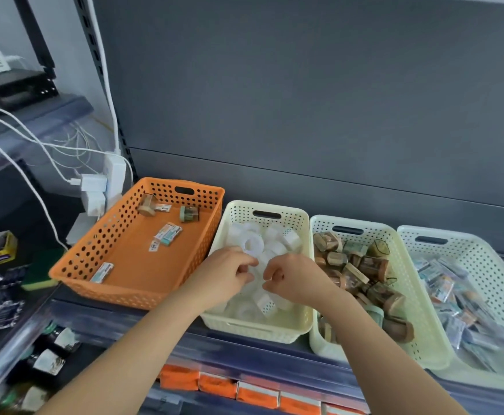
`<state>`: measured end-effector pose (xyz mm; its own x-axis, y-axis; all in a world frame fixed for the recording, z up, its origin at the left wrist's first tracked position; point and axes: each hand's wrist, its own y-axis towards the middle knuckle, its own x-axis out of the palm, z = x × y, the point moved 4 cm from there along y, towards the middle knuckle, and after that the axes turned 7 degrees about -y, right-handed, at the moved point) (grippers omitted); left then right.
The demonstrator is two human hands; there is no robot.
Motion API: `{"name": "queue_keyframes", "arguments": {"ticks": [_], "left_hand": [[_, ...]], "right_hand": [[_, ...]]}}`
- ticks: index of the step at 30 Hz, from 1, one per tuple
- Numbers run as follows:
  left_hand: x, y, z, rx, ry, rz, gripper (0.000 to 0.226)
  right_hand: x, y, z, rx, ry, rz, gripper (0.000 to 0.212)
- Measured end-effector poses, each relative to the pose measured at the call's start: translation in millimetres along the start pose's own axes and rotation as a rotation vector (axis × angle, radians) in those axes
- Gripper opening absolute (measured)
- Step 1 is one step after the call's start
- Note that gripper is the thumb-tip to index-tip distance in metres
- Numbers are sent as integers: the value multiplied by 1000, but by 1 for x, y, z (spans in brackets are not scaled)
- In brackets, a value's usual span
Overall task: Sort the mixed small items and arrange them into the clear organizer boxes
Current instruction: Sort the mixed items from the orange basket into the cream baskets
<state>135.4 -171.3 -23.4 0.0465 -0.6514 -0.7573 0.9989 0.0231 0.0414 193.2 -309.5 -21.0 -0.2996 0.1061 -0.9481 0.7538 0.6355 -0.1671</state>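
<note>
On the grey shelf [244, 348] the cream basket [262, 329] sits at the front edge for easy reach. The left hand [226, 275] and right hand [292, 278] curl over its white plastic pieces [252, 244], apparently pinching one between them. Farther back, the orange basket [95, 250] keeps a few unsorted leftovers.
</note>
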Motion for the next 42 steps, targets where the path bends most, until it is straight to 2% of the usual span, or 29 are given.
{"name": "queue_keyframes", "arguments": {"ticks": [2, 4, 9, 12, 16, 19, 22, 26, 28, 31, 36, 39, 42], "left_hand": [[-4, 2, -5, -15, 5, -7, 45], [-12, 5, -11, -36, 1, 57, 50], [-47, 12, -31, -17, 25, 213, 37], [-74, 17, -52, -39, 105, 256, 34], [-105, 25, -95, -157, 274, 269, 36], [-119, 33, -129, -249, 433, 197, 41], [-127, 43, -151, -266, 562, 153, 57], [-133, 63, -169, -225, 669, 121, 67], [-134, 70, -177, -214, 703, 104, 63], [-134, 75, -185, -193, 786, 80, 54], [-132, 72, -191, -146, 864, 48, 36], [-130, 71, -191, -167, 744, 26, 27], [-133, 69, -190, -212, 521, 70, 17]], "right_hand": [[-3, 5, -3, -5, 6, 29, 16], [-8, 12, -7, 1, 34, 101, 16], [-23, 38, -32, -30, 86, 268, 15], [-29, 58, -53, -90, 90, 308, 14], [-29, 95, -85, -164, 14, 333, 14], [-22, 125, -106, -210, -104, 294, 19], [-10, 156, -121, -198, -303, 191, 30], [-2, 185, -133, -115, -608, 155, 24], [3, 197, -141, -151, -591, 138, 24], [14, 212, -148, -201, -480, 21, 36], [26, 224, -148, -165, -476, -60, 42], [29, 225, -148, -135, -454, -102, 44], [26, 219, -147, -107, -324, -131, 43]]}}
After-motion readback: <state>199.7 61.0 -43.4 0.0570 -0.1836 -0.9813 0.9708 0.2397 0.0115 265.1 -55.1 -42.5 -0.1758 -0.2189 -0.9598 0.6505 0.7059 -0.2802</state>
